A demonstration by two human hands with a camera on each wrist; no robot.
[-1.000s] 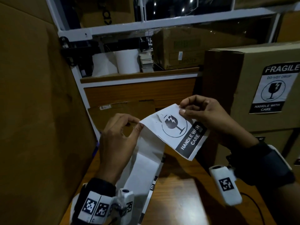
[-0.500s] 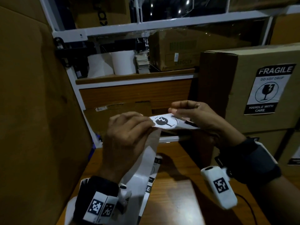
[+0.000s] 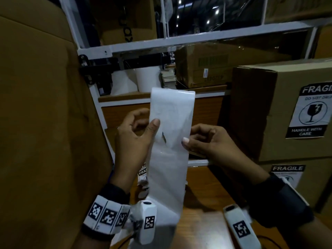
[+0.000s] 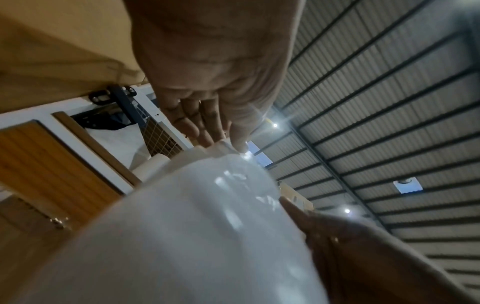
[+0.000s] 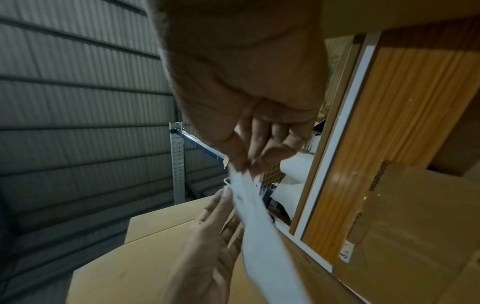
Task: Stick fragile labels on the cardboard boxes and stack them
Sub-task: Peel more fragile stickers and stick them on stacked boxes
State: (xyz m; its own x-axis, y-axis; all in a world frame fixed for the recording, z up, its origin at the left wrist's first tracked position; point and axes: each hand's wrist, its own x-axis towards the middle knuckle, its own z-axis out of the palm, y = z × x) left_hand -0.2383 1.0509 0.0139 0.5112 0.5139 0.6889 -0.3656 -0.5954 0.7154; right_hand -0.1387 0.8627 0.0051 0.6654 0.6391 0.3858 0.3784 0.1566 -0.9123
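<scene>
Flipped upright since a second ago, the label strip is now showing its blank back, both hands' fingers pinching its edges left of two already-labelled boxes, more labelling remaining.

White paper rolls and stacked cards on wooden shelf

Label backing strip: white paper, smooth, glossy with soft highlights. Cardboard boxes, right: matt brown corrugated card, printed paper fragile label in black and white. Large box, left: matt brown card, faintly creased. Table top: wood-grain, satin sheen. Far shelf frame: white-painted metal. Far rolls: white matt paper.
</scene>
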